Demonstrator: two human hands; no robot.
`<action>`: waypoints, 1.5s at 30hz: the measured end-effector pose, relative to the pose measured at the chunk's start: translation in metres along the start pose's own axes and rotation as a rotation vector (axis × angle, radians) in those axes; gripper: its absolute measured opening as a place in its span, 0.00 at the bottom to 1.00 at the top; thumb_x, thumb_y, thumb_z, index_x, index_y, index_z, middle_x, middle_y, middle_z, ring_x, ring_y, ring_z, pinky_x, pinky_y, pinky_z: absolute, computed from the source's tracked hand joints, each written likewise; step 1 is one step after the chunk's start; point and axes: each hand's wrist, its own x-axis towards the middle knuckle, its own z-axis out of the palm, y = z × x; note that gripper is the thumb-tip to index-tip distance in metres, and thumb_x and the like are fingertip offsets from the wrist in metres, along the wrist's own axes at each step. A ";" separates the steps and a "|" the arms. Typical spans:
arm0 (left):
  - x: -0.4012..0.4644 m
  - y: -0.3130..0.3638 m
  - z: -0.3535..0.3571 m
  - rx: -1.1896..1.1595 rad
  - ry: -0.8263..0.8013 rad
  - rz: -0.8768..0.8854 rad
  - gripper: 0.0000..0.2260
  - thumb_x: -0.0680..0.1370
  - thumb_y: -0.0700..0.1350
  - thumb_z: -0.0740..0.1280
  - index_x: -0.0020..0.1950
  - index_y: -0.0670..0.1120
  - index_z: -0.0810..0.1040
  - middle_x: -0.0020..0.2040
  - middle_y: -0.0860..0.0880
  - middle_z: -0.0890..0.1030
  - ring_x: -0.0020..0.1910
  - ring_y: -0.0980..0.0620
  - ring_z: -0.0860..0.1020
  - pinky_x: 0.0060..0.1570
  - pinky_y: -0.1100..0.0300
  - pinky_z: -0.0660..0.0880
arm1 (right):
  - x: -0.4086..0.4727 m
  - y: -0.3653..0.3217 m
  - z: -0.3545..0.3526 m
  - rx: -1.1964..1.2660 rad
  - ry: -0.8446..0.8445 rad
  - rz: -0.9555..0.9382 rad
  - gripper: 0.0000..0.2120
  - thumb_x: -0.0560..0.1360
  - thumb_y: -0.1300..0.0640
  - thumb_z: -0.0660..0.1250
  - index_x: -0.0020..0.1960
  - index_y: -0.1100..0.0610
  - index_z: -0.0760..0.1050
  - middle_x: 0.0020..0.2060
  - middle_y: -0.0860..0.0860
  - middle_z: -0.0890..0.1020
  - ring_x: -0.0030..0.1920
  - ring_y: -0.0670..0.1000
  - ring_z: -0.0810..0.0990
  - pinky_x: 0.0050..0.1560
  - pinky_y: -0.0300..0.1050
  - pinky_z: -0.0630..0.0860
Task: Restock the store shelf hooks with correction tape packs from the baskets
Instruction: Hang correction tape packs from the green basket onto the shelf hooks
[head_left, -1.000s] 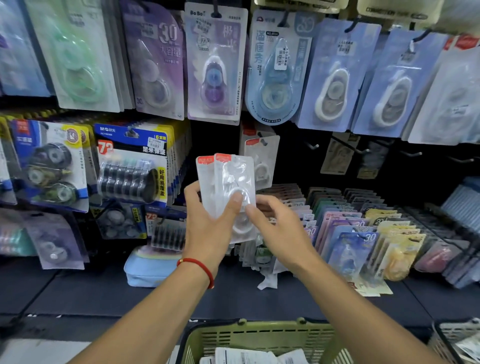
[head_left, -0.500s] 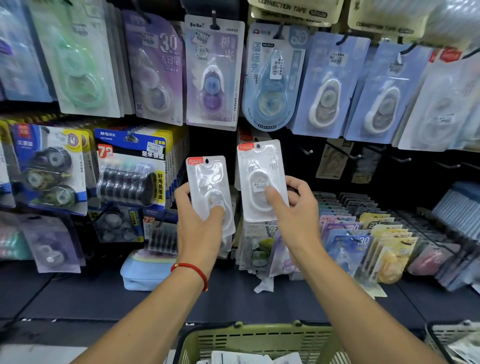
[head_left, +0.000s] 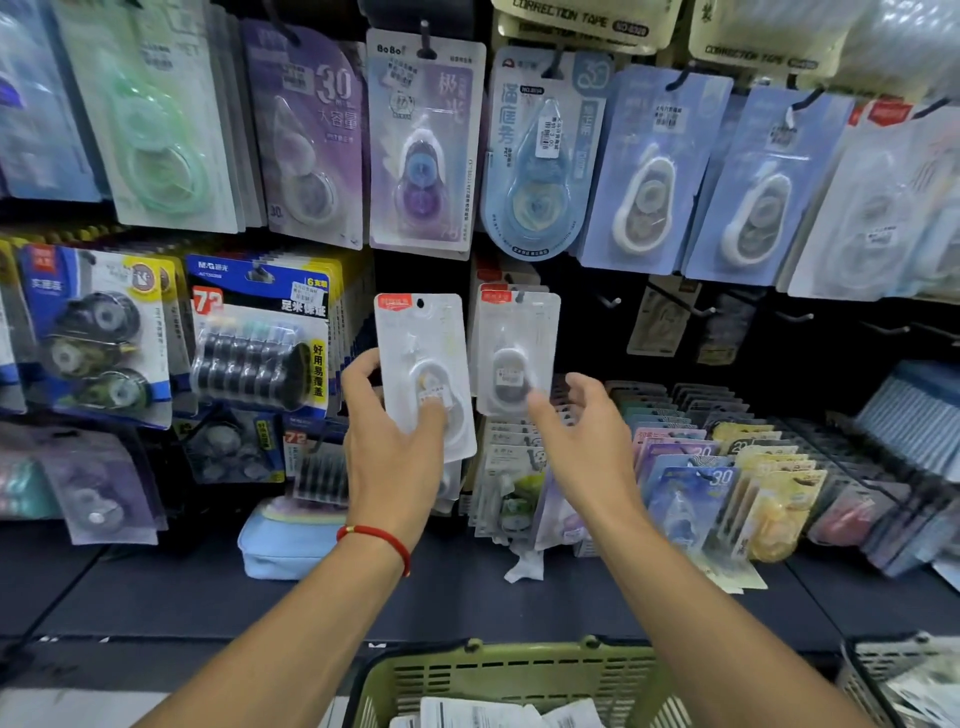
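Observation:
My left hand (head_left: 395, 457) grips a small stack of clear correction tape packs (head_left: 423, 364) with red corner labels, held upright in front of the shelf. Just to its right, an identical pack (head_left: 514, 348) hangs on a shelf hook with others behind it. My right hand (head_left: 582, 441) hovers just below and in front of that hanging pack, fingers loose, holding nothing. A green basket (head_left: 519, 670) with more white packs sits at the bottom centre.
Rows of larger correction tape packs (head_left: 423, 140) hang on the hooks above. Bare hooks (head_left: 696, 309) stick out to the right of the hanging pack. Slanted racks of packs (head_left: 727, 467) fill the lower right. A grey basket (head_left: 883, 675) stands at bottom right.
My right hand took one pack from the stack, carried it right to the hook and has let go; the pack now hangs there. My left hand keeps the rest.

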 end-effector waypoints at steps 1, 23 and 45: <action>-0.001 0.000 0.001 -0.003 -0.027 -0.001 0.24 0.79 0.39 0.71 0.69 0.58 0.69 0.56 0.60 0.80 0.51 0.67 0.81 0.44 0.70 0.78 | -0.003 0.000 0.000 -0.049 0.011 -0.030 0.27 0.82 0.44 0.67 0.77 0.52 0.68 0.71 0.48 0.74 0.69 0.47 0.73 0.63 0.39 0.67; -0.007 0.003 0.024 0.037 -0.322 -0.027 0.26 0.81 0.37 0.70 0.71 0.62 0.69 0.59 0.56 0.81 0.40 0.54 0.84 0.41 0.68 0.79 | 0.008 -0.014 -0.002 0.329 0.041 -0.094 0.09 0.80 0.47 0.71 0.58 0.47 0.82 0.41 0.53 0.85 0.38 0.48 0.81 0.40 0.40 0.78; 0.033 -0.031 -0.094 1.226 -0.107 0.106 0.37 0.71 0.37 0.75 0.79 0.49 0.68 0.85 0.44 0.47 0.80 0.33 0.52 0.69 0.32 0.67 | 0.064 0.000 0.059 -0.904 -0.168 -0.607 0.27 0.82 0.55 0.62 0.81 0.54 0.63 0.84 0.54 0.53 0.83 0.58 0.53 0.71 0.59 0.71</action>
